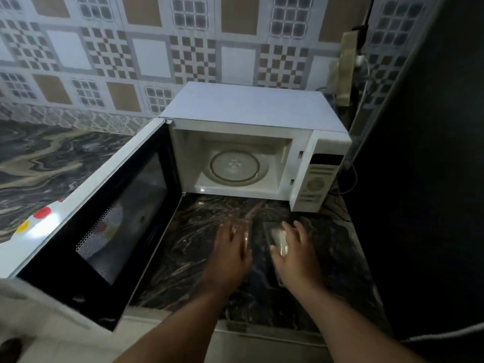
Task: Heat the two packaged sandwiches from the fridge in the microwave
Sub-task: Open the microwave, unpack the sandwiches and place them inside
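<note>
Across the lower half of the frame runs the dark marbled desk [188, 271], with the patterned tile wall filling the top. On it, at centre right, stands our white microwave [251, 111], its door [86, 221] swung wide toward the lower left and the glass turntable [234, 167] bare inside the cavity.

In front of the oven, at lower centre, lie the two packaged sandwiches in clear wrapping. Our left hand [230, 247] lies over the left package [246, 231], fingers spread and reaching forward; we cannot tell whether its grip has closed on the wrap, since the picture is blurred there. Our right hand [296, 250] rests on the right package [279, 242], fingers fanned across its top and thumb at its near left edge, more a cupping touch than a firm pinch.

We judge these packs light and soft, the film slick and prone to crumpling, the bread inside easy to squash. Best to take each by its long sides, thumb against one side and fingers against the other, with gentle pressure, and to lift level so nothing slides out of our hold on the way to the turntable.
</note>
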